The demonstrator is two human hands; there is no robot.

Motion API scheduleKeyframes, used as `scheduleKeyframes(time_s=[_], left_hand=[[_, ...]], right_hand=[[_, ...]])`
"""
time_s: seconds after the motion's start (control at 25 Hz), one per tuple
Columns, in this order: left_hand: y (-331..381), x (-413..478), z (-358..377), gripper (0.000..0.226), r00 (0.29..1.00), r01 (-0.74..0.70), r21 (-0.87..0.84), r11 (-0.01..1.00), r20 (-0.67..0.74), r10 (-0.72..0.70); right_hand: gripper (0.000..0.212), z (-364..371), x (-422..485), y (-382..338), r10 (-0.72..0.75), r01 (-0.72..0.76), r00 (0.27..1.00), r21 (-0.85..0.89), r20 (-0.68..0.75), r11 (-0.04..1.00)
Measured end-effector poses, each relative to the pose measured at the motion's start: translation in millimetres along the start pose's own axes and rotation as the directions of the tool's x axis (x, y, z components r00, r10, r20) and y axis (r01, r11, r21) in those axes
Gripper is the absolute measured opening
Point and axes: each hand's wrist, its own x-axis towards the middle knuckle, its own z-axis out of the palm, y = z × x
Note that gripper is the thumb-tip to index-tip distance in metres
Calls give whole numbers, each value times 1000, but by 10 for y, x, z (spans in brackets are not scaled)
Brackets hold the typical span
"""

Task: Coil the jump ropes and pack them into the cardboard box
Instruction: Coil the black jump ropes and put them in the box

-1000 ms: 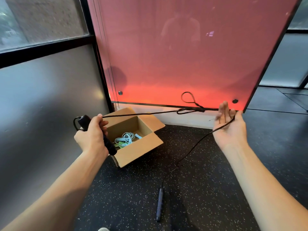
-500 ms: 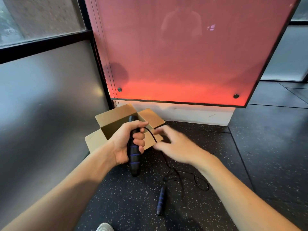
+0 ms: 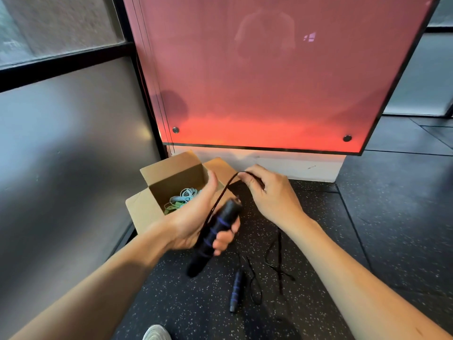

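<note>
My left hand (image 3: pixel 196 222) grips a black jump rope handle (image 3: pixel 213 238) with blue rings, held tilted in front of the open cardboard box (image 3: pixel 143 212). My right hand (image 3: pixel 267 192) pinches the black rope (image 3: pixel 221 195) just above that handle, bending it into a loop. The rope's loose part (image 3: pixel 274 258) trails down to the floor, where the second black handle (image 3: pixel 235 290) lies. Inside the box sits a coiled light-blue and green jump rope (image 3: pixel 182 198).
The box stands on dark speckled floor in the corner between a grey wall (image 3: pixel 61 168) on the left and a red glass panel (image 3: pixel 257 82) behind. A white shoe tip (image 3: pixel 157 333) shows at the bottom edge.
My right hand came in from the far right, reached the handle, then lifted the rope into a loop. My left hand tilted the handle; the rope slackened onto the floor.
</note>
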Motion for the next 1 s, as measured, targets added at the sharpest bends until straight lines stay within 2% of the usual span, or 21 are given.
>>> scheduleKeyframes(time_s=[0.04,0.12,0.16,0.24,0.28,0.32,0.36,0.44,0.48,0.52,0.56,0.6,0.64,0.68,0.72,0.76,0.8,0.84,0.88,0.92,1.0], left_hand=[[47,-1,13,87,988,-150,-140,979,0,151],[155,-34,-31,62,894,-446,-387,808,-146,423],[203,-55,-87,50,818,-573,-446,687,-267,509],[264,-72,-200,36,641,-767,-446,462,-510,574],[267,-53,-273,35,555,-831,-387,400,-614,560],[256,-14,-338,34,460,-876,-262,404,-704,541],[237,34,-403,30,354,-882,-82,465,-767,536],[182,116,-523,24,168,-727,316,610,-779,604],[145,139,-560,26,112,-585,485,650,-746,657],[115,142,-570,30,89,-426,633,646,-681,727],[83,140,-555,32,129,-232,766,599,-586,800],[45,138,-504,33,244,-3,863,505,-490,837],[11,140,-438,36,393,180,905,387,-426,815],[-12,162,-389,45,530,284,905,318,-424,734],[-17,163,-333,58,638,317,881,352,-473,608],[-23,144,-304,72,738,274,830,485,-505,448],[-29,117,-303,82,835,195,722,664,-477,274],[-26,78,-311,87,915,120,573,811,-382,134],[-22,39,-328,86,965,70,447,892,-257,54],[-22,-10,-341,82,987,35,371,928,-157,25],[-35,-100,-356,75,994,-10,305,952,-101,43]], right_hand=[[39,23,-4,13,115,-112,987,-29,108,993],[49,69,-81,-44,205,-200,912,-52,355,979],[49,105,-126,-96,194,-206,872,-22,449,978],[49,178,-204,-229,127,-187,817,50,562,981],[47,206,-215,-279,97,-173,809,77,579,982],[43,220,-203,-315,76,-158,810,91,581,983],[38,225,-179,-339,59,-140,809,94,585,986],[26,247,-146,-366,17,-92,791,91,611,992],[23,270,-147,-376,-6,-61,778,85,628,994],[24,297,-144,-371,-27,-16,776,62,630,998],[25,309,-132,-368,-50,45,790,24,611,999],[24,298,-117,-353,-77,110,817,-24,572,994],[21,271,-100,-320,-109,180,849,-89,516,980],[19,225,-73,-268,-171,269,885,-175,434,947],[16,164,-37,-204,-249,353,904,-275,348,894],[13,105,-1,-129,-316,404,906,-356,282,843],[12,48,13,-71,-355,421,905,-383,234,822],[12,11,20,-9,-380,431,902,-358,205,828],[13,-24,25,35,-391,436,896,-256,210,863],[14,-68,33,64,-360,396,898,-107,254,912],[13,-208,45,75,-215,170,903,152,371,974]])
